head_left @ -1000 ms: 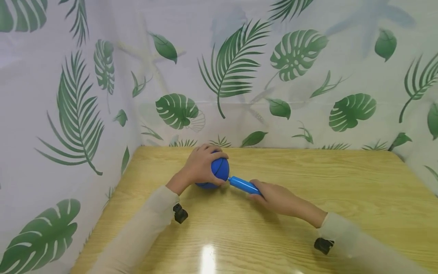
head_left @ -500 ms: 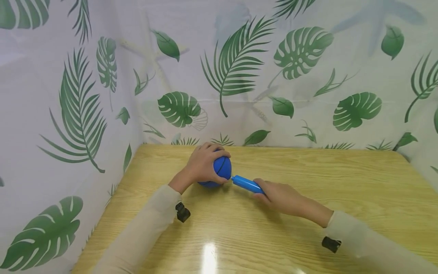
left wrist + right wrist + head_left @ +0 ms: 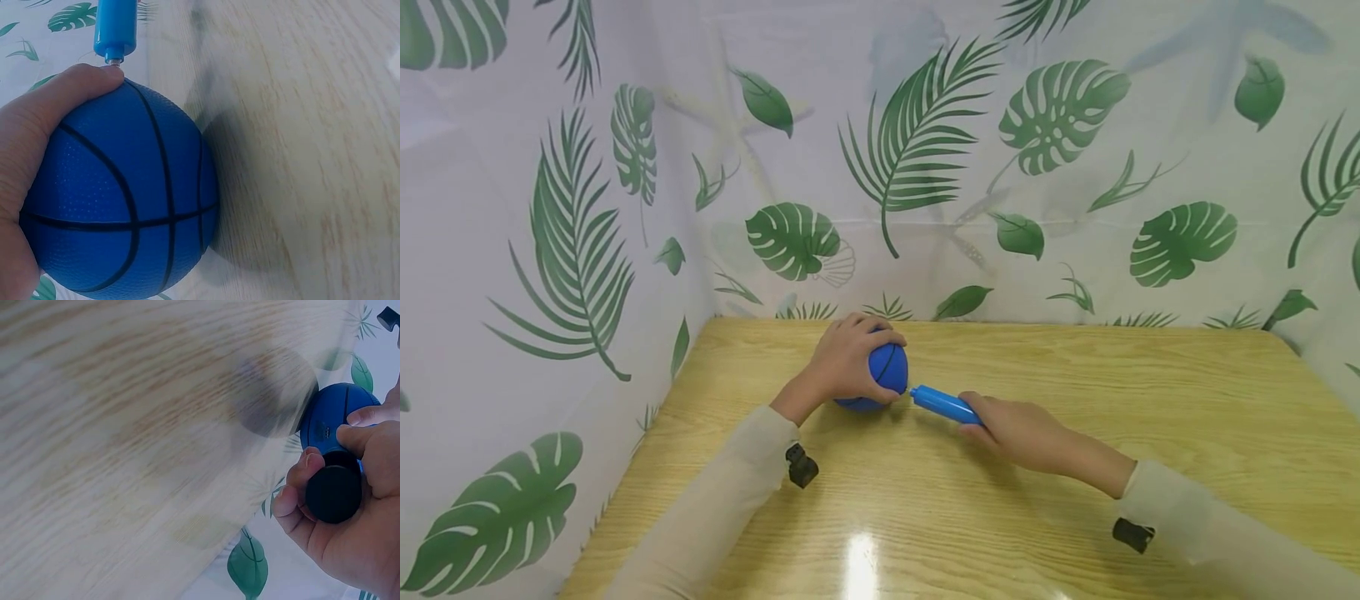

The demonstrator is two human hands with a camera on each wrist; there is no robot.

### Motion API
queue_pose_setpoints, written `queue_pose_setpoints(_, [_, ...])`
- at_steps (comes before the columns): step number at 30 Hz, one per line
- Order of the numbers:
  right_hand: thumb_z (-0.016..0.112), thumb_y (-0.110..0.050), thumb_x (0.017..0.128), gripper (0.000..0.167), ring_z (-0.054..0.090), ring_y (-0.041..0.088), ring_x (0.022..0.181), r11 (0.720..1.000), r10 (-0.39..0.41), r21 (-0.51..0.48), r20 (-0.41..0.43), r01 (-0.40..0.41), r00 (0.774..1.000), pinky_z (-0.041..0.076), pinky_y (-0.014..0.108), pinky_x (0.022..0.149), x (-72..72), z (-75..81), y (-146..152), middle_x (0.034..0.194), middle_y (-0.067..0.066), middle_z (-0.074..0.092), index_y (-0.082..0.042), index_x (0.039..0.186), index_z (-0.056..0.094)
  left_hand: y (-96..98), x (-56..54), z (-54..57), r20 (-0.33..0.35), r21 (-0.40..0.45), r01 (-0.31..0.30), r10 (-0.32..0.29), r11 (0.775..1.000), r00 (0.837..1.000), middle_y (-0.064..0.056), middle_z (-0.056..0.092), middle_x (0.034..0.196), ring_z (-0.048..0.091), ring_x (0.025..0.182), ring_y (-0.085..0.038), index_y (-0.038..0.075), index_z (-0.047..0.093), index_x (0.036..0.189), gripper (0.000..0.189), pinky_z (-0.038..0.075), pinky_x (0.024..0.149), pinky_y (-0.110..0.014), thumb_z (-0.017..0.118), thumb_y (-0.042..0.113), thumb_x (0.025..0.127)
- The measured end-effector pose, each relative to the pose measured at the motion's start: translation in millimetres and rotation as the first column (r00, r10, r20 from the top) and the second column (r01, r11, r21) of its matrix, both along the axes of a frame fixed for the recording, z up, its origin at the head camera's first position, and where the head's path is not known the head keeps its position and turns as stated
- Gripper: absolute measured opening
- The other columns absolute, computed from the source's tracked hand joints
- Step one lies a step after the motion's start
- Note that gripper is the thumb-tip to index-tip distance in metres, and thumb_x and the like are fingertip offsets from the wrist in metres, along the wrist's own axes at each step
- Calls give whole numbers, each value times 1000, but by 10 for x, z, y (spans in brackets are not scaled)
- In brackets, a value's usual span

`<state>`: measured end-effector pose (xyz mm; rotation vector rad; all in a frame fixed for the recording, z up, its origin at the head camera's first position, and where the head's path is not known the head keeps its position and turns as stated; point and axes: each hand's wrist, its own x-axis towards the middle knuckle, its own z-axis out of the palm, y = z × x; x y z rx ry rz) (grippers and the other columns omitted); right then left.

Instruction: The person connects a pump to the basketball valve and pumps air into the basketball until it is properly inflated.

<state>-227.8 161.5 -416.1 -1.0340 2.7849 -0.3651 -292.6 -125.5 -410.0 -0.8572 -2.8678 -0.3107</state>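
A small blue basketball (image 3: 889, 367) with black seams rests on the wooden table. My left hand (image 3: 850, 360) grips it from the left, fingers over the top and thumb along the near side. To its right, my right hand (image 3: 1015, 429) grips a blue ball pump (image 3: 943, 404), its nozzle end pointing at the ball. In the left wrist view the thumb (image 3: 81, 84) overlaps the tip below the pump's nozzle (image 3: 114, 57), hiding where it meets the ball. The right wrist view shows the pump's round black end (image 3: 334, 494) within the curled fingers.
The wood-grain table (image 3: 1112, 392) stretches right of the hands and toward the front. A white leaf-print curtain (image 3: 940, 167) stands along its back and left sides. Both wrists carry small black cameras, one on the left sleeve (image 3: 801, 465).
The head view has shifted slightly. The pump and right hand have drawn back a little to the right, widening the small gap before the ball. The left hand keeps its grip.
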Motion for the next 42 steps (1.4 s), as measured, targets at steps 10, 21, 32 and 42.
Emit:
queue_pose_setpoints(10, [55,-28,105,40,49,7,67,1000,1,17,-13,0,1000,42,24,60,-1,-1,18,83,-3,54,0,133,51,0,16,8,0,2,5,-5,1000,1000,-2,55,144,46,136,-31,32,61,136,76,43,110,-57,85,60,69])
queue_pose_setpoints(21, [55,-28,105,38,48,7,66,999,1,35,-20,0,1000,41,23,58,24,13,43,84,-2,55,-1,132,52,0,13,-10,-9,4,11,-11,1000,1000,-2,56,142,47,136,-31,32,62,135,75,43,109,-58,84,60,69])
queue_pose_setpoints(32, [58,-25,103,39,58,7,72,1000,21,19,-59,-19,998,48,26,59,94,57,194,96,4,67,1,133,53,52,7,-17,-16,5,7,-7,1000,1000,-2,55,144,46,137,-32,33,61,136,75,42,110,-59,85,59,70])
queue_pose_setpoints(42, [60,-32,102,44,66,12,86,998,-61,-15,3,61,998,55,33,69,189,-27,431,108,7,70,-2,135,54,87,51,35,-12,-31,13,-13,999,1000,-5,52,148,43,140,-33,31,60,138,77,39,112,-60,86,57,70])
